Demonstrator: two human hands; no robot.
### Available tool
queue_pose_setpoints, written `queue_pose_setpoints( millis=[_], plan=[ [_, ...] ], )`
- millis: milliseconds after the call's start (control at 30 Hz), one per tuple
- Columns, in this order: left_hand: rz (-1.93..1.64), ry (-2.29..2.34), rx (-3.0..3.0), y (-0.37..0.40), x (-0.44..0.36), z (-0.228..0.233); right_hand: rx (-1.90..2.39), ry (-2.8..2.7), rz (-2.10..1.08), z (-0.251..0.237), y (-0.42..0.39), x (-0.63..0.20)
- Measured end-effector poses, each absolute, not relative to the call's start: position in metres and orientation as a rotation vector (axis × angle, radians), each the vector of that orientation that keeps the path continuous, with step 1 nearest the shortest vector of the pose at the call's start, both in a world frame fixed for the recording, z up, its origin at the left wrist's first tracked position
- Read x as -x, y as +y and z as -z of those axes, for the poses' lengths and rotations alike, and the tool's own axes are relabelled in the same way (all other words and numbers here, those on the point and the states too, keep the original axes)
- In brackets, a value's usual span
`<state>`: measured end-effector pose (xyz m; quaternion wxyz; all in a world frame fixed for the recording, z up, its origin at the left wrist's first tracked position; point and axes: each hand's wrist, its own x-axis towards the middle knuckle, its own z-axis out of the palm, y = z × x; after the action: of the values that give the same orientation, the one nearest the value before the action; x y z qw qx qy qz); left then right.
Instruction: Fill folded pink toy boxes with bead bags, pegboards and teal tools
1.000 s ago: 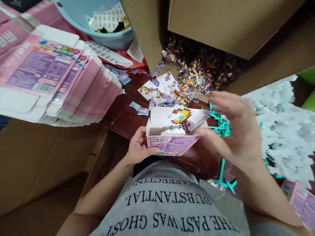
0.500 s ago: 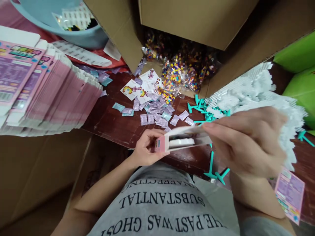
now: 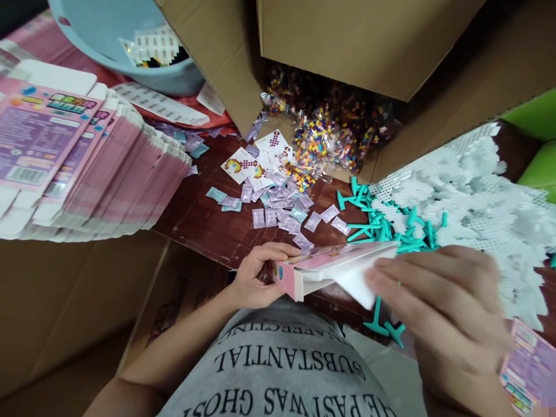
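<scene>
My left hand is closed around one end of a small pink cardboard box, which lies on its side above the table edge. My right hand is at the box's other end, with thumb and fingertips closed on a white flap angled out from the box. Motion smears the right hand a little, and the flap hides most of the inside. Beyond the box are small lilac and teal sachets and teal T-shaped tools.
A tall stack of flat pink cartons stands left. An open cardboard box holds bags of colourful beads. White perforated sheets are heaped right, pattern cards lie mid-table, and a blue basin sits back left.
The box has tilted so that its printed face shows and its opening is turned more downward. My right hand has shifted slightly lower, and the white flap now angles down toward me.
</scene>
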<state>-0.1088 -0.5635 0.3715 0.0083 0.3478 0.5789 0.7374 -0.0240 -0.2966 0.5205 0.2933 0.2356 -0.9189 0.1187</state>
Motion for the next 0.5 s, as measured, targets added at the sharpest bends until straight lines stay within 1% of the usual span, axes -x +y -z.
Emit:
queue_pose_setpoints(
  millis=[67, 100, 233, 333, 400, 500],
  plan=[
    [-2.293, 1.806, -1.091, -0.563, 0.109, -0.372, -0.826, -2.491, -0.291, -0.519, -0.302, 0.031],
    [-2.285, 1.803, -1.098, -0.564, 0.110, -0.373, -0.855, -2.506, -0.343, -0.517, -0.304, 0.035],
    [-2.270, 1.812, -1.050, -0.565, 0.110, -0.378, -0.716, -2.536, -0.658, -0.508, -0.310, 0.047],
    [-2.284, 1.787, -1.035, -0.564, 0.112, -0.381, -0.734, -2.565, -0.734, -0.503, -0.316, 0.057],
    [-2.277, 1.773, -1.052, -0.564, 0.113, -0.380, -0.765, -2.622, -0.839, -0.503, -0.321, 0.066],
    [-2.243, 1.830, -0.980, -0.566, 0.114, -0.374, -0.758, -2.665, -0.942, -0.507, -0.320, 0.076]
  ],
)
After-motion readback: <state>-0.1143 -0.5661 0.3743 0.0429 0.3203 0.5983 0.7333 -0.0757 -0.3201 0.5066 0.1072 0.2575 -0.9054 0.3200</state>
